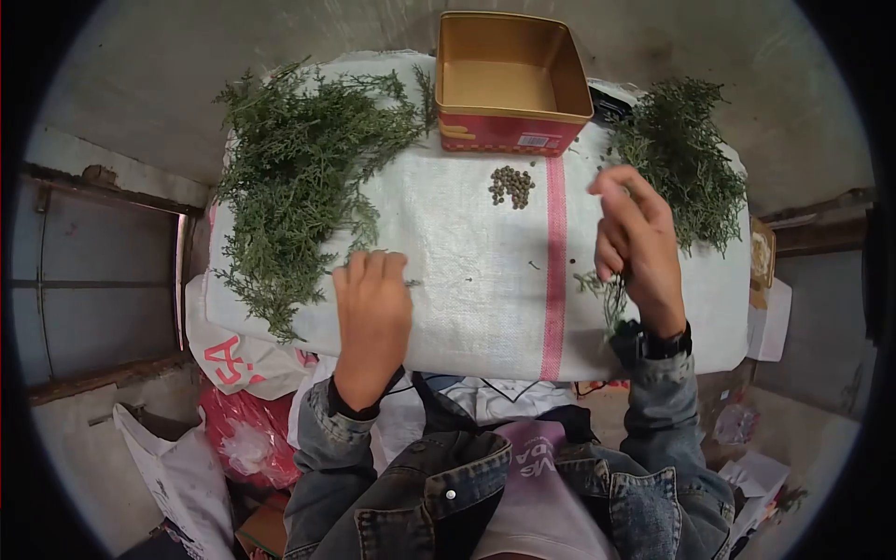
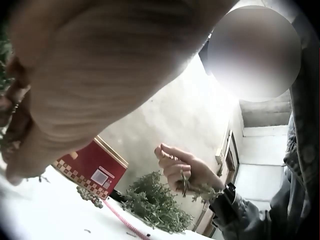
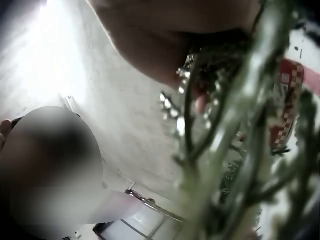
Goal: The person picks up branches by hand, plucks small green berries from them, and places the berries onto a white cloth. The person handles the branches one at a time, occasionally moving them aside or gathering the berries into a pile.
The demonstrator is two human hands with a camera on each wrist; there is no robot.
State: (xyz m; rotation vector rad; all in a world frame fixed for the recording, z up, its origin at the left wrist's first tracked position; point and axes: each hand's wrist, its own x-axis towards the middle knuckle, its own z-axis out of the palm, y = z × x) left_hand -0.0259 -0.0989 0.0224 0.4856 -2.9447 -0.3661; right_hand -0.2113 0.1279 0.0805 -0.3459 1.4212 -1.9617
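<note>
In the head view the left hand [image 1: 373, 317] is low over the white sack, at the right edge of a large pile of green sprigs [image 1: 299, 177]. Its fingers are bent, and the left wrist view shows bits of green between them. Raised above the sack on the other side, the right hand [image 1: 644, 247] has curled fingers and holds a green sprig [image 1: 611, 303], which hangs down by the wrist. The sprig's stems fill much of the right wrist view, blurred. A small heap of round brown seeds [image 1: 511, 186] lies between the hands, farther back.
An open red tin box [image 1: 513, 135] with a gold inside stands at the back. Behind the right hand lies a second pile of sprigs [image 1: 681, 159], with a black object [image 1: 609, 105] beside it. A few loose bits dot the white sack [image 1: 448, 327]. Bags stand on the floor at left.
</note>
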